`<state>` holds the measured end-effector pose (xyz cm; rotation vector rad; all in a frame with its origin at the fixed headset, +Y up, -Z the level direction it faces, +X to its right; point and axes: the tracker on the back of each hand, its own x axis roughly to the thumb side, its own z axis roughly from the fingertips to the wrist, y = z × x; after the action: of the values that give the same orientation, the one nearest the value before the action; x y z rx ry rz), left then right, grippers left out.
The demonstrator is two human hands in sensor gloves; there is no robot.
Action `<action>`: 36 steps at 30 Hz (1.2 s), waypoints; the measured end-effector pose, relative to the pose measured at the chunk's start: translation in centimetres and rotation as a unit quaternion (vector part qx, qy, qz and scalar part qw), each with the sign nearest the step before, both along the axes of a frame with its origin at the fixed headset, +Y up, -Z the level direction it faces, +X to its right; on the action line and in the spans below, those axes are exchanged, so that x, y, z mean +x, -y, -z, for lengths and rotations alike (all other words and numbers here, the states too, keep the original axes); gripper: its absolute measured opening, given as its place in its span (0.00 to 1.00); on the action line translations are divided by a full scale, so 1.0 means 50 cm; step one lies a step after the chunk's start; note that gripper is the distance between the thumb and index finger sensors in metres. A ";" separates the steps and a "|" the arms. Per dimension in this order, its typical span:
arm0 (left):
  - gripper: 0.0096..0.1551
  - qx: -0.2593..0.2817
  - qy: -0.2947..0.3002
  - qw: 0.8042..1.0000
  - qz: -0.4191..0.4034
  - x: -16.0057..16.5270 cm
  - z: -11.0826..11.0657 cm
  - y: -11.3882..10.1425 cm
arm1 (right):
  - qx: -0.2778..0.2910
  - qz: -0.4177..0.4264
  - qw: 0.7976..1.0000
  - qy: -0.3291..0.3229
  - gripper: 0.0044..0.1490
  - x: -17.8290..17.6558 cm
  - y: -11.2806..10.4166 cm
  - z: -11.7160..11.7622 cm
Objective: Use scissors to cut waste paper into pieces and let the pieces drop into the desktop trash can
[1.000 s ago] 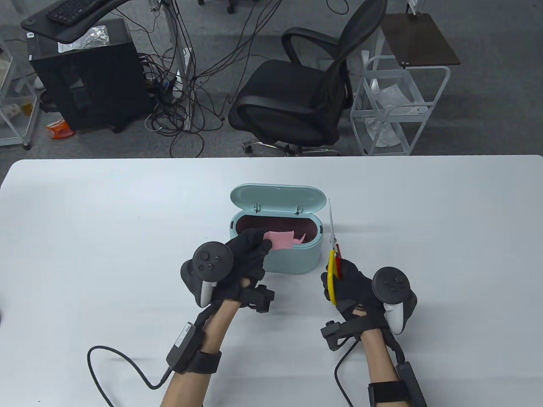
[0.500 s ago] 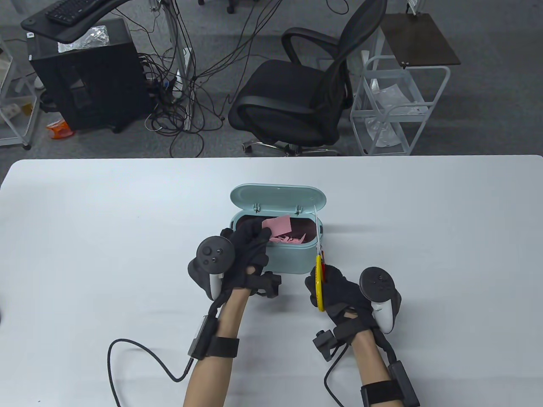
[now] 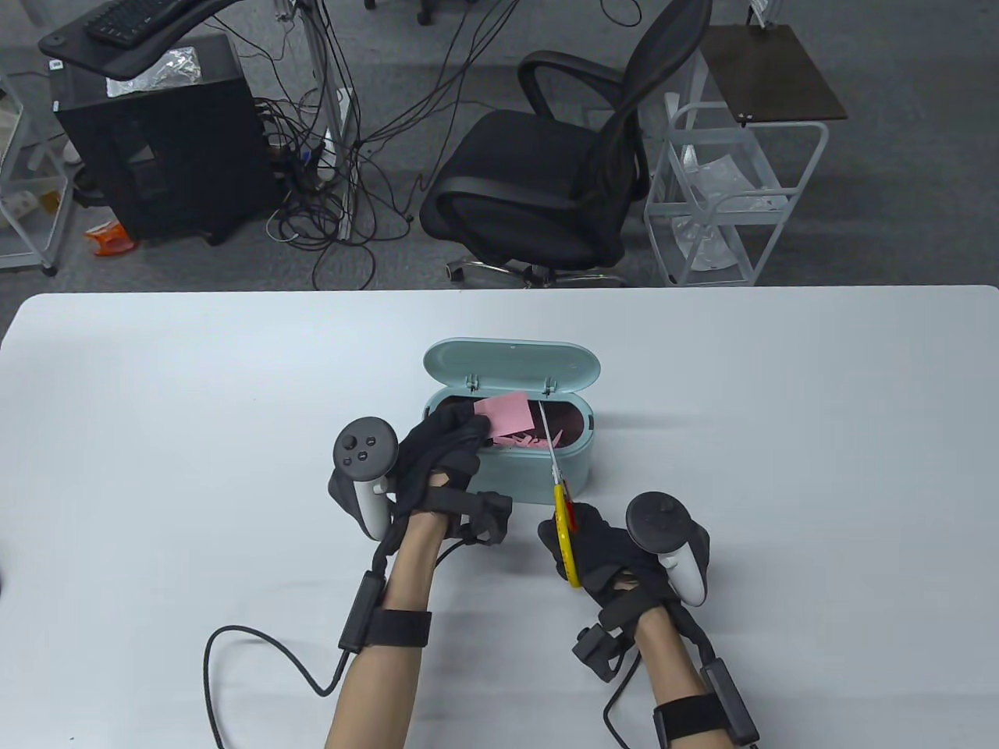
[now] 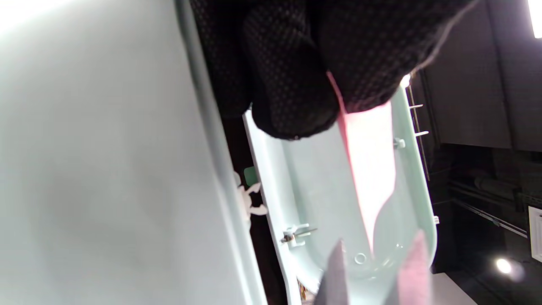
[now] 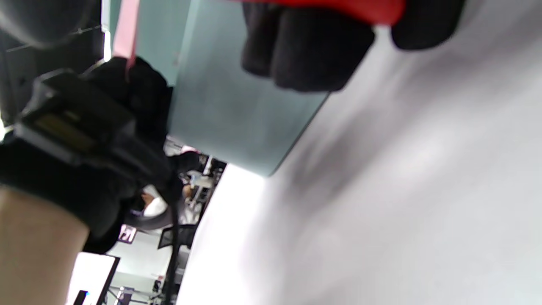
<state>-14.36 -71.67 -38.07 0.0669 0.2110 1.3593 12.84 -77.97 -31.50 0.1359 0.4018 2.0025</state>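
A mint-green desktop trash can (image 3: 546, 476) stands mid-table with its lid (image 3: 511, 363) tipped back; several pink scraps (image 3: 523, 441) lie inside. My left hand (image 3: 445, 452) pinches a pink sheet of paper (image 3: 506, 413) over the can's opening; the left wrist view shows the paper (image 4: 370, 169) clamped between gloved fingertips (image 4: 292, 101). My right hand (image 3: 593, 546) grips yellow-and-red-handled scissors (image 3: 558, 488), whose blades reach over the can to the paper's right edge. In the left wrist view the blade tips (image 4: 334, 275) look slightly parted around the sheet's lower edge.
The white table (image 3: 780, 437) stretches wide on both sides of the can. A black cable (image 3: 257, 663) trails from my left forearm across the near table. Beyond the far edge stand an office chair (image 3: 546, 179) and a white wire cart (image 3: 726, 203).
My right hand has swung the scissors leftward from beside the can to the paper's edge over the opening. My left hand has raised the pink sheet slightly and shifted left.
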 end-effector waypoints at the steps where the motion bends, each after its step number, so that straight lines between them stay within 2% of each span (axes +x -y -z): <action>1: 0.20 -0.002 0.003 1.000 -0.002 -0.001 0.001 0.000 | 0.001 0.004 1.000 -0.004 0.56 -0.002 0.001 0.001; 7: 0.21 0.003 0.005 1.000 0.008 -0.001 0.001 0.000 | 0.005 0.026 1.000 -0.017 0.56 -0.019 -0.003 0.002; 20: 0.21 0.009 0.010 1.000 0.015 0.000 0.000 0.003 | 0.004 0.063 0.998 -0.003 0.53 -0.036 -0.012 0.021; 30: 0.21 0.010 0.012 1.000 0.014 0.001 0.000 0.003 | 0.011 0.095 0.995 0.035 0.40 -0.037 -0.019 0.021; 36: 0.20 0.010 0.016 1.000 0.007 0.000 -0.001 0.002 | 0.013 0.097 0.994 0.044 0.42 -0.032 -0.022 0.021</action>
<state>-14.34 -71.76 -38.03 0.0640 0.1703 1.3471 11.25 -76.87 -32.58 0.0980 0.2954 1.8157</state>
